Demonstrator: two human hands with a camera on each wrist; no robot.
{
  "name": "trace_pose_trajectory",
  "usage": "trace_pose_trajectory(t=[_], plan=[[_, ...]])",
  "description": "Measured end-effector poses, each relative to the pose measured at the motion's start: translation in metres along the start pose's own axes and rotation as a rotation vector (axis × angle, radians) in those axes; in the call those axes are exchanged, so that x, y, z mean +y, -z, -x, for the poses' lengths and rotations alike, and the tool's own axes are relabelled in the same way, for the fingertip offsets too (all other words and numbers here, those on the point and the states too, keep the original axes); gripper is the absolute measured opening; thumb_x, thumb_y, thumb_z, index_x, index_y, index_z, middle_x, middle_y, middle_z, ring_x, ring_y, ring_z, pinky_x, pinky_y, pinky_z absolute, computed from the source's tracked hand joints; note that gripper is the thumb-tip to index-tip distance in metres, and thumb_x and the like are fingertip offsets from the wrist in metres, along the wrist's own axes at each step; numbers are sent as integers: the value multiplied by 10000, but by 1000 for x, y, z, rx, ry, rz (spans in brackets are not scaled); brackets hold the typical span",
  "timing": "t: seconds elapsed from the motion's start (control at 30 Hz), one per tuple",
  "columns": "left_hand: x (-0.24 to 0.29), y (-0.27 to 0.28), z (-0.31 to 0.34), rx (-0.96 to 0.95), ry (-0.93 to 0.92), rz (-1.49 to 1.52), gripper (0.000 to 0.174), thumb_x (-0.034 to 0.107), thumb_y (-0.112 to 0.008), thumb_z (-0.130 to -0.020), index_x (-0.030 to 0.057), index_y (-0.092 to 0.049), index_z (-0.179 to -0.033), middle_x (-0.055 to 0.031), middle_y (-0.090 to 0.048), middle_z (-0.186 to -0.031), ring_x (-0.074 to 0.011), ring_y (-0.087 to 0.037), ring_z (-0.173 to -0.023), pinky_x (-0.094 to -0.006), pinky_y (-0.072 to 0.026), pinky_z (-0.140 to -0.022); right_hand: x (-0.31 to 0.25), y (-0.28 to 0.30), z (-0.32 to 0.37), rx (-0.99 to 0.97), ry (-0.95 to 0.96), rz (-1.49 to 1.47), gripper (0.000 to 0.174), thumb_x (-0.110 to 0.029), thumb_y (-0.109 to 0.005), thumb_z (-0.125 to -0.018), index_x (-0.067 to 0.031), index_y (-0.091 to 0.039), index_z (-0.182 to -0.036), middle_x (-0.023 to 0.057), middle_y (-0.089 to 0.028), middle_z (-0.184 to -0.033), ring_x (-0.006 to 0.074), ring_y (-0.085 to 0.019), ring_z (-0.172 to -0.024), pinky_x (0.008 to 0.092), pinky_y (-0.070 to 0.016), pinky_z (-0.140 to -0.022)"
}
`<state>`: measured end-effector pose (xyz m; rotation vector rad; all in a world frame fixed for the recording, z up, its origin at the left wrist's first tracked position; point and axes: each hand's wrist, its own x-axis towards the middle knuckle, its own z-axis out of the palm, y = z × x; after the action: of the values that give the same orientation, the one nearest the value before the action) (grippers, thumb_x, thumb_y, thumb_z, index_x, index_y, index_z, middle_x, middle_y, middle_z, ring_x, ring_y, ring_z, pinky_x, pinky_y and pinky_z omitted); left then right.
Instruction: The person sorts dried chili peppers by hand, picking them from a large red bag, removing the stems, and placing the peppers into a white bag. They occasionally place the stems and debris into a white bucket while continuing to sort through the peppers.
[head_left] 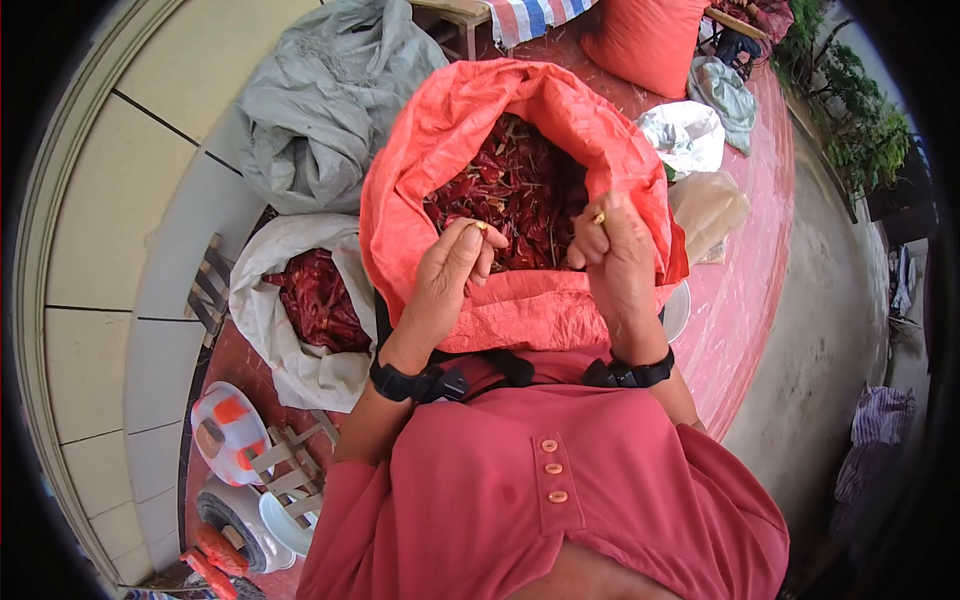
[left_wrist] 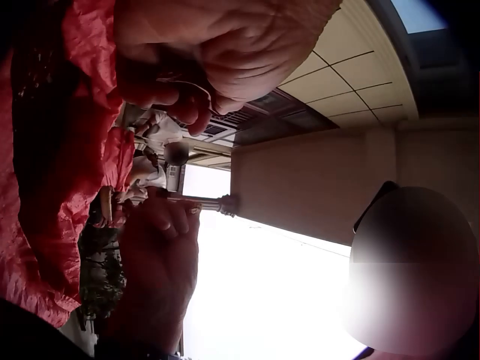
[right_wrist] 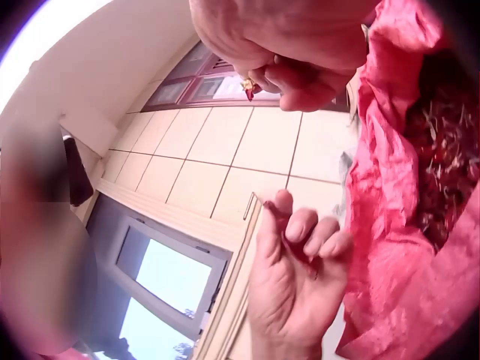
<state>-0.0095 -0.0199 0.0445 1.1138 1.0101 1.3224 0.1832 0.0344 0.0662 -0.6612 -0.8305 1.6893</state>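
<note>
A red woven sack (head_left: 400, 200) stands open in front of the person, with dried red chilies (head_left: 515, 195) inside. Over its near left edge, the left hand (head_left: 440, 275) pinches a small piece with a pale yellow end (head_left: 481, 225); in the right wrist view a thin dark red strip, seemingly a chili, shows under the fingers of this left hand (right_wrist: 296, 277). The right hand (head_left: 622, 262), over the sack's right side, has thumb and fingers curled round a small yellowish stem end (head_left: 599, 216). A bit of red shows on that stem end (right_wrist: 248, 88) in the right wrist view.
A white sack (head_left: 300, 375) of red chilies (head_left: 318, 300) stands at the left, below a grey sack (head_left: 320, 110). A full red sack (head_left: 645, 45) and white bag (head_left: 685, 135) are behind, right. Lower left are a small wooden stool (head_left: 290, 460) and basins (head_left: 235, 420).
</note>
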Motion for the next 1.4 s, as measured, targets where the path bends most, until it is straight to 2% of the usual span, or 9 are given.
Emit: trace_pose_trajectory(t=[0.17, 0.37, 0.47, 0.7, 0.8, 0.97, 1.17, 1.3, 1.4], plan=[[24, 59, 35, 484, -72, -374, 260, 218, -511, -993, 43, -616, -1154, 5, -582, -967, -59, -508, -845, -205, -415, -791, -41, 77, 6, 418, 655, 966, 109, -108, -508, -990, -27, -578, -1012, 27, -595, -866, 61, -542, -716, 204, -470, -592], [-44, 183, 78, 905, -14, -788, 261, 165, -590, -926, 17, -617, -1139, -98, -639, -1079, -181, -583, -984, -304, -431, -920, -35, 220, 31, 781, 156, 1245, 133, -144, -561, -954, -62, -602, -1051, 82, -638, -904, 105, -605, -738, 241, -490, -605], [-91, 232, 96, 950, 78, -837, 267, 163, -625, -900, 12, -624, -1120, -103, -643, -1064, -189, -588, -965, -308, -438, -910, -9, 306, 45, 658, 200, 1889, 176, -174, -576, -943, -78, -620, -1085, 91, -654, -916, 125, -634, -737, 266, -508, -623], [-162, 318, 115, 986, 276, -710, 349, 133, -654, -876, -6, -582, -1187, -96, -628, -1082, -180, -583, -968, -287, -441, -891, -35, 145, 13, 508, 488, 1073, 141, -78, -558, -947, -12, -627, -1050, 27, -633, -896, 69, -572, -681, 220, -481, -634], [-165, 317, 102, 1062, 230, -534, 419, 137, -652, -864, -15, -543, -1240, -137, -607, -1152, -241, -576, -1039, -331, -435, -933, -16, 100, -14, 112, 89, 905, 152, -69, -540, -951, -15, -621, -1067, -1, -631, -863, 57, -562, -678, 203, -459, -624], [-100, 248, 73, 889, 232, -416, 419, 117, -607, -899, 0, -503, -1287, -126, -593, -1172, -205, -577, -1044, -309, -453, -905, 68, 82, -63, -109, -271, 1838, 277, -189, -521, -897, -52, -568, -1134, 246, -662, -990, 372, -651, -940, 485, -500, -799], [-12, 114, 47, 606, 13, -244, 247, 106, -531, -962, 17, -554, -1191, -74, -616, -1045, -121, -600, -894, -259, -475, -824, 156, 133, -105, -19, -142, 2029, 410, -189, -520, -897, 0, -514, -1261, 276, -650, -993, 390, -672, -855, 473, -532, -728], [4, 61, 25, 254, 31, -140, 232, 121, -539, -957, 12, -578, -1158, -48, -633, -944, -121, -613, -845, -258, -475, -810, 119, 108, -81, 119, -330, 1193, 458, -211, -553, -933, 19, -489, -1323, 136, -653, -907, 183, -658, -651, 279, -500, -555], [-8, 34, -7, 15, 183, -114, 310, 169, -559, -953, 7, -538, -1217, -61, -625, -1008, -132, -609, -909, -263, -475, -819, 83, 80, -53, 101, -151, 987, 403, -191, -551, -933, 35, -541, -1266, 122, -669, -872, 160, -658, -707, 298, -517, -627]])
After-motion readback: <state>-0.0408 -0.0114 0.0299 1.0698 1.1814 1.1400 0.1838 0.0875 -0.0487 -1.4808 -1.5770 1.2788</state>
